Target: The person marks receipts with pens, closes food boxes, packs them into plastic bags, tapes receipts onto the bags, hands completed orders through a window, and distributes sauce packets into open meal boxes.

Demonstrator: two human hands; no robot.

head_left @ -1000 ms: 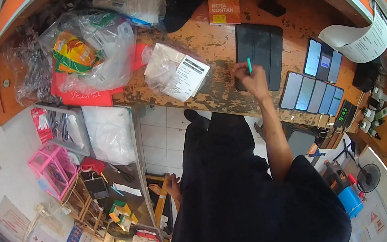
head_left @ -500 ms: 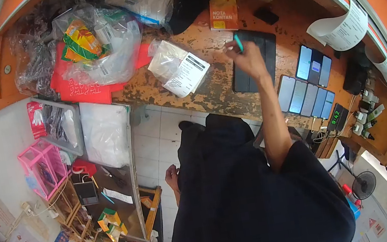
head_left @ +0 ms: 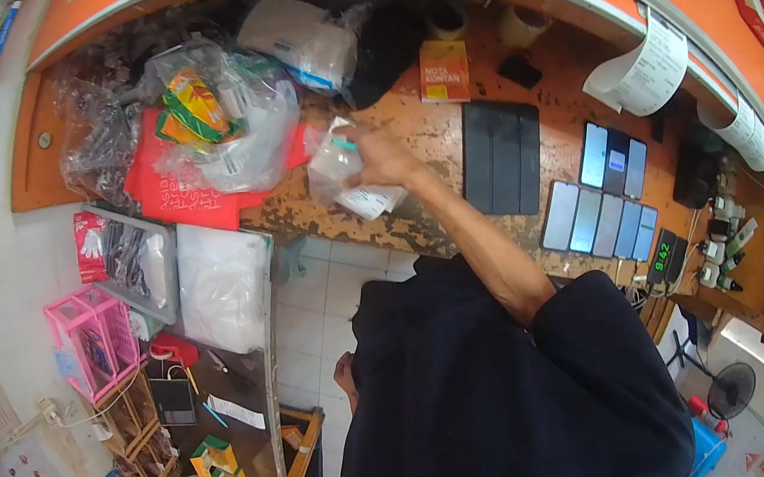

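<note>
My right hand (head_left: 379, 157) is over the plastic-wrapped package with a white label (head_left: 366, 197) on the worn wooden desk (head_left: 432, 146). Its fingers are bent around a small teal item (head_left: 344, 144), and they partly cover the package. Low beside my dark clothing hangs my left hand (head_left: 346, 374), its fingers curled and partly hidden; whether it holds anything does not show. A black folded case (head_left: 502, 157) lies to the right of my right forearm.
Several lit phones (head_left: 589, 221) lie on the right, near a green digital clock (head_left: 667, 255). An orange nota book (head_left: 443, 71) stands at the back. Plastic bags (head_left: 257, 143) and a red bag (head_left: 185, 195) are at the left. A pink basket (head_left: 96, 339) sits lower left.
My right hand has moved left from above the black case to the wrapped package, carrying the teal item. The camera view has shifted. My left hand stays low.
</note>
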